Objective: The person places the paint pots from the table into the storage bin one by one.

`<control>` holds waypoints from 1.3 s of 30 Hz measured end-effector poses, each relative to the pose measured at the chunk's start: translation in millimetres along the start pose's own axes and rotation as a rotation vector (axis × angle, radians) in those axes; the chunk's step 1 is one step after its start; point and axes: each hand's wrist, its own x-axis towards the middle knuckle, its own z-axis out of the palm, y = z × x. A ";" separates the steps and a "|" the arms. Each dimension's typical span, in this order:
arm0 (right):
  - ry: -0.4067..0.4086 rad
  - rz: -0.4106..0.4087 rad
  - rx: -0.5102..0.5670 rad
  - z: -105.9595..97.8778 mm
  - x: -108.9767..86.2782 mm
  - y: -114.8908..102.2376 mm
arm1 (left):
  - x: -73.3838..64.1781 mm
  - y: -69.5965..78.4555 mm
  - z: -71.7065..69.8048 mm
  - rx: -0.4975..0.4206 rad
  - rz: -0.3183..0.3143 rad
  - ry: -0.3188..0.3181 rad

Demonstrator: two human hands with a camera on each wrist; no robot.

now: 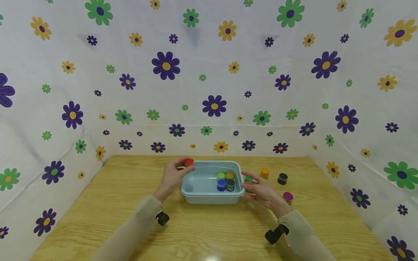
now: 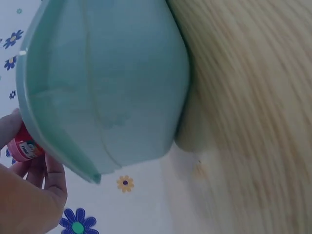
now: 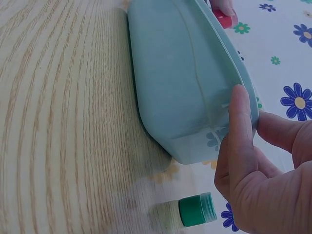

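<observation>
Over the left end of a light blue plastic basin [image 1: 209, 199], my left hand [image 1: 171, 177] pinches a small red paint jar [image 1: 189, 162] between thumb and fingers. In the left wrist view the red jar [image 2: 25, 146] shows partly behind the basin's rim. My right hand [image 1: 262, 192] holds the basin's right end, with fingers and thumb at the rim in the right wrist view. Inside the basin, toward its right, stand several jars: a lime one [image 1: 221, 176], a yellow one [image 1: 230, 175], a blue one [image 1: 221, 185] and a dark green one [image 1: 230, 185].
Right of the basin, a green jar [image 1: 248, 178] stands partly hidden behind my right hand. Beyond it are an orange jar [image 1: 265, 173], a black jar [image 1: 282, 178] and a magenta jar [image 1: 287, 197]. Flower-printed cloth [image 1: 192, 90] surrounds the wooden table [image 1: 209, 232].
</observation>
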 end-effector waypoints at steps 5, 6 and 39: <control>0.009 0.011 0.003 0.9 1.9 0.1 | 2.7 4.2 12.0 0.032 -0.028 -0.040; 0.016 0.016 0.003 1.4 2.1 0.5 | 3.0 4.3 14.3 0.040 -0.038 -0.044; 0.022 0.001 -0.007 0.5 0.5 0.1 | 19.2 8.3 63.0 0.189 -0.212 -0.162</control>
